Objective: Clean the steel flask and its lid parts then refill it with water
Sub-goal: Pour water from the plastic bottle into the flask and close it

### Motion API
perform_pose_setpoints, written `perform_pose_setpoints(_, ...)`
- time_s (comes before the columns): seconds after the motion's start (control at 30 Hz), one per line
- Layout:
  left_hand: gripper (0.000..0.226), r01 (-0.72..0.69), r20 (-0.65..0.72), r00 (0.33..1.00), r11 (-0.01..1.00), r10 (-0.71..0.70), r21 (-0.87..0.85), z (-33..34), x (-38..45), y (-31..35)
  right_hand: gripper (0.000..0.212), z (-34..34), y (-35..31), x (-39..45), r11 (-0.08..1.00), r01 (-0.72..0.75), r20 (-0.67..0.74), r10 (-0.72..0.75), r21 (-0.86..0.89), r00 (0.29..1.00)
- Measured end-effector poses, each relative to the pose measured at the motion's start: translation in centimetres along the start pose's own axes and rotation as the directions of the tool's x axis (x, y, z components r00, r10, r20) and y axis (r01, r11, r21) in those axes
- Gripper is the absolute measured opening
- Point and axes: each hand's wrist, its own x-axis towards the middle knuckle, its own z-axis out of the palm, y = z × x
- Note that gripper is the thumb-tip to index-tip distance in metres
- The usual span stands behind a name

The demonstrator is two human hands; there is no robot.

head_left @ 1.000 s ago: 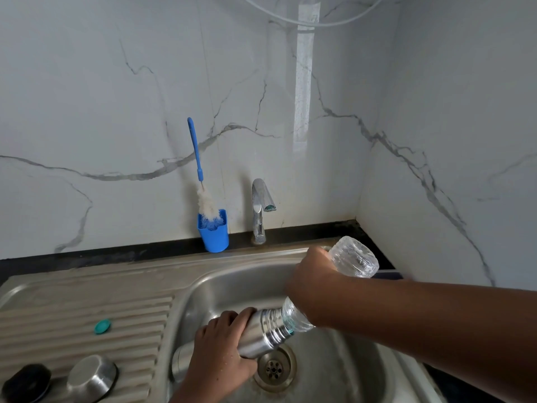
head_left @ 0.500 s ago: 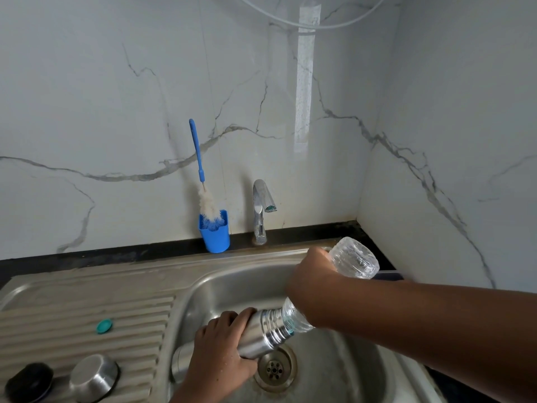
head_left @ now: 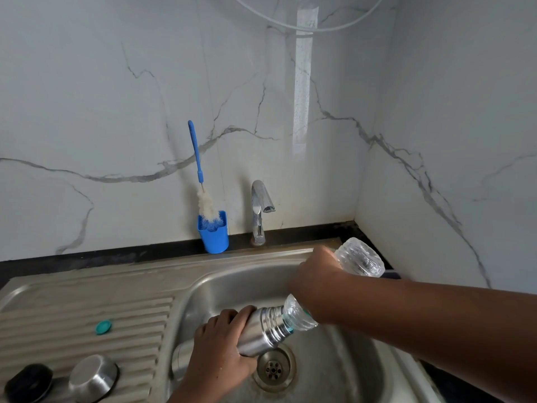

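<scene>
- A person is standing at a steel sink [head_left: 203, 283], seen from a camera on their head looking down at both hands.
- The left hand [head_left: 220, 353] is gripping the steel flask [head_left: 261, 330] around its body, fingers curled over the top of it.
- The flask is being held over the sink bowl, just above and to the left of the drain [head_left: 274, 367], touching nothing but the hand and the bottle.
- The flask's long axis is lying close to level, tilted so its ridged neck is pointing up and to the right, with its base pointing down and left, partly hidden behind the hand.
- The right hand [head_left: 316, 274] is wrapping around a clear plastic bottle [head_left: 360, 257], which is tipped bottom-up so its mouth is meeting the flask's neck.
- This looks like water being poured from bottle to flask, either a rinse or the refill; no water is visible in motion, so I cannot tell which.
- What could go wrong: the two mouths are meeting at an angle, so water may be spilling past the neck into the sink.
- With the flask so near level, it could be overflowing long before it is full.
- A wet steel body could be slipping in a one-handed grip.
- On the draining board at left are lying a small teal cap [head_left: 103, 327], a steel lid [head_left: 93, 378] and a black lid part [head_left: 27, 386], well apart from the flask.
- A blue bottle brush [head_left: 200, 175] is standing in a blue cup [head_left: 215, 237] beside the tap [head_left: 260, 210], which is not running.
</scene>
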Motion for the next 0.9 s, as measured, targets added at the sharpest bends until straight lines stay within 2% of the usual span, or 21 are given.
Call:
perform_pose_setpoints(0.2,0.085,-0.005,0.002,1.000,1.000,0.005,-0.008,-0.2,0.0,0.1,0.037,1.3,0.7,-0.2,0.991,-0.031,-0.055,0.038,0.127,0.998)
perform_pose_setpoints(0.33,0.087,-0.004,-0.003,1.000,1.000,0.004,-0.024,-0.2,0.0,0.1,0.060,2.3,1.1,-0.7,0.974,-0.036,-0.052,0.049,0.224,0.997)
perform_pose_setpoints(0.53,0.087,-0.003,-0.022,1.000,0.999,0.002,-0.043,-0.1,0.0,0.0,0.078,4.2,1.3,-1.4,0.945,-0.019,-0.085,0.049,0.326,0.995)
perform_pose_setpoints(0.73,0.087,0.041,-0.043,0.998,0.996,-0.045,-0.076,0.2,0.0,-0.1,0.083,6.6,0.9,-1.3,0.922,-0.022,-0.141,0.082,0.386,0.987)
perform_pose_setpoints(0.9,0.092,0.089,0.034,0.996,0.990,-0.086,-0.111,-0.5,0.3,0.1,0.079,8.5,0.8,-1.4,0.879,-0.008,-0.235,0.136,0.476,0.962)
